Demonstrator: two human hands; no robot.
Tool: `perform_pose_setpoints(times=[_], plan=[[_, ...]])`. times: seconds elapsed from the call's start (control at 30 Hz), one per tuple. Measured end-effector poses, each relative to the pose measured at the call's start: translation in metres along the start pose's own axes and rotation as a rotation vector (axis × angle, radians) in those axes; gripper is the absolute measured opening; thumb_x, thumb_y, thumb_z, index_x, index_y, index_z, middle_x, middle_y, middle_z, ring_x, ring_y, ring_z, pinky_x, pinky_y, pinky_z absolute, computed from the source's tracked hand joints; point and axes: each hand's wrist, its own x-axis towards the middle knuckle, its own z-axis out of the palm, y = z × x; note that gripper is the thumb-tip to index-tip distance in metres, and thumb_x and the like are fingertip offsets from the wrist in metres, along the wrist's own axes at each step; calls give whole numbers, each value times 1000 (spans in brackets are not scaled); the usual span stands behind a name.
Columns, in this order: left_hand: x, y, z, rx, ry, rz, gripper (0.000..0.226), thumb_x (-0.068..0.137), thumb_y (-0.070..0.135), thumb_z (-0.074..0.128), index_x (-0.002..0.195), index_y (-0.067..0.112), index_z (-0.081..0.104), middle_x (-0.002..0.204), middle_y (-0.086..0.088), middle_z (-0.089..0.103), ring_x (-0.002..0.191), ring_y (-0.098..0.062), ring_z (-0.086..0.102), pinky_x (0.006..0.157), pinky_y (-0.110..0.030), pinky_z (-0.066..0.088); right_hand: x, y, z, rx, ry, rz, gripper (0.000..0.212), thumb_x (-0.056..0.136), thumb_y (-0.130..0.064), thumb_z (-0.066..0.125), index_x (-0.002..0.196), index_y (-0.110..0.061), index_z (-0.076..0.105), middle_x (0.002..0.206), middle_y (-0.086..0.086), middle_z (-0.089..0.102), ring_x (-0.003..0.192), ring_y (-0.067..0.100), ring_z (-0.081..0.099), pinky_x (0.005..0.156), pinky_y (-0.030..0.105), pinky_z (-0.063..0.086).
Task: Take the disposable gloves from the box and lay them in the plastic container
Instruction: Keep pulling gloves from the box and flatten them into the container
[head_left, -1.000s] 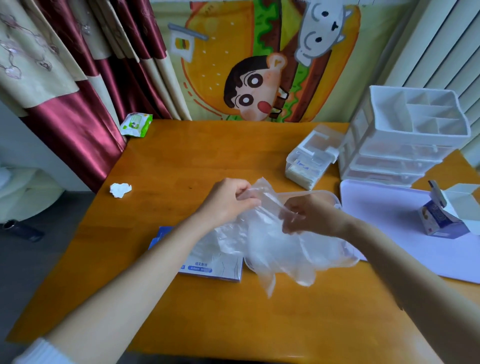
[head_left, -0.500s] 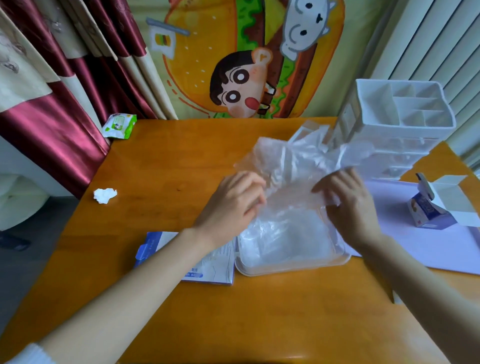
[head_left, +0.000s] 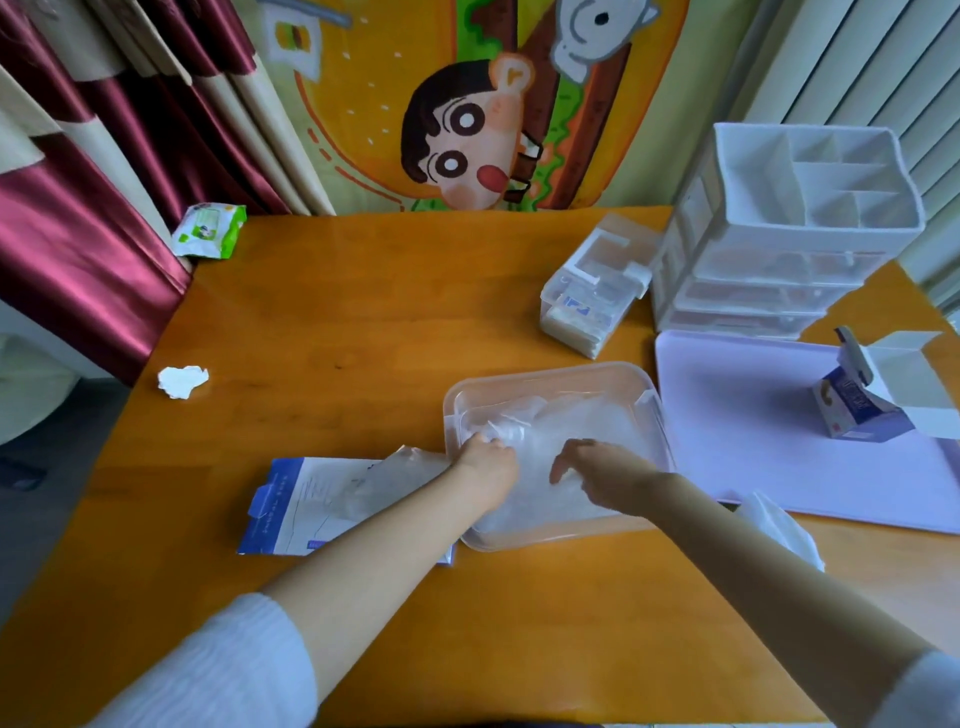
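The disposable gloves (head_left: 566, 421) are a thin, cloudy, crumpled heap inside the plastic container (head_left: 545, 370), right of centre and toward the front edge of the surface (head_left: 363, 291). The left hand (head_left: 485, 467) pinches a bunch of the film by the container's left wall. The right hand (head_left: 605, 475) lays bent fingers on the heap, and I cannot tell whether it grips. The flattened box (head_left: 306, 504) lies just beside the container's left side. Bare wood runs toward the back-left corner, and a lilac mat (head_left: 753, 415) crowds the right.

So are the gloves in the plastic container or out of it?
In. The clear gloves lie crumpled inside the plastic container, with the left hand and right hand on them.
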Motion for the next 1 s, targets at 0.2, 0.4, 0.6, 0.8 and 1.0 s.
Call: perform_pose_setpoints(times=[0.2, 0.4, 0.6, 0.8, 1.0], plan=[[6, 5, -6, -153, 91, -119, 32, 90, -1, 48, 119, 8, 55, 127, -9, 53, 120, -27, 49, 95, -33, 37, -1, 0, -24, 411, -75, 45, 36, 88, -30, 65, 122, -20, 60, 120, -6, 61, 111, 14, 58, 98, 25, 44], [20, 18, 2, -254, 92, -214, 55, 90, 7, 52, 141, 9, 31, 141, -18, 31, 130, -36, 33, 102, -39, 34, 11, 3, -6, 87, 178, 20, 32, 92, -25, 59, 124, -22, 55, 127, -2, 55, 108, 16, 56, 91, 30, 45], [30, 21, 22, -199, -168, -227, 77, 91, 13, 56, 150, 15, 8, 153, -20, 8, 131, -49, 29, 100, -42, 37, 29, 20, 17, -317, -95, 88, 82, 79, -34, 73, 144, -22, 24, 141, 6, 30, 127, 26, 38, 98, 37, 41], [36, 23, 30, -145, -230, -228, 86, 94, 12, 52, 151, 15, -13, 156, -21, -8, 134, -53, 23, 100, -39, 38, 32, 28, 27, -483, -82, 144, 104, 73, -47, 74, 149, -25, 7, 147, 7, 19, 133, 27, 30, 102, 32, 38], [31, 21, 22, -164, -228, -209, 83, 93, 13, 53, 152, 12, -6, 156, -22, -4, 134, -51, 26, 102, -41, 37, 33, 25, 20, -405, -142, 163, 102, 72, -43, 77, 148, -23, 12, 145, 8, 22, 131, 28, 33, 103, 35, 40]])
